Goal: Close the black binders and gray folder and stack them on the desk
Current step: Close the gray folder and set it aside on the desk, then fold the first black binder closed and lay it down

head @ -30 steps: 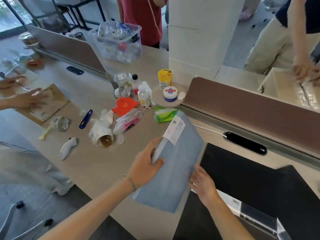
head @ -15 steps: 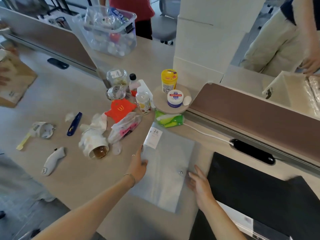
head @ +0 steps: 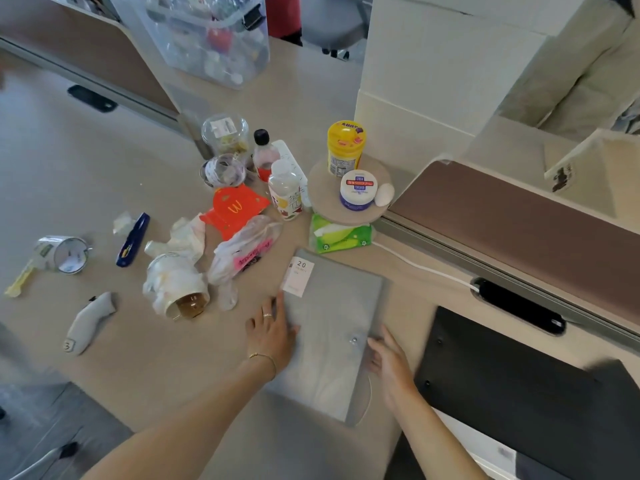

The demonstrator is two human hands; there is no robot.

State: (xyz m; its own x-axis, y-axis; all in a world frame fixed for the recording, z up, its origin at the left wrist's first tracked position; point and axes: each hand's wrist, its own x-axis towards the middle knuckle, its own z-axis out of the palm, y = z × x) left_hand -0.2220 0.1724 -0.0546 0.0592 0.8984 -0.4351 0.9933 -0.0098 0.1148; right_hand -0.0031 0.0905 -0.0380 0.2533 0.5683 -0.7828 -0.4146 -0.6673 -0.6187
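The gray folder (head: 329, 327) lies flat and closed on the desk (head: 131, 344), a white label at its far left corner and a metal snap near its right edge. My left hand (head: 272, 336) rests flat against the folder's left edge, fingers spread. My right hand (head: 389, 360) lies at the folder's right edge, fingers apart, just past the snap. A black binder (head: 512, 386) lies open and flat to the right of my right hand, with a second dark cover (head: 620, 382) at its far right.
Clutter sits left of and behind the folder: a plastic bag (head: 242, 258), a tipped cup (head: 183, 299), a red carton (head: 235, 209), bottles, a green tissue pack (head: 339, 235) under a round board with jars. A white cable (head: 426, 268) runs to a desk port (head: 519, 306).
The folder was held tilted up off the desk one second ago; it now lies flat. My left hand has slid from gripping its edge to resting beside it.
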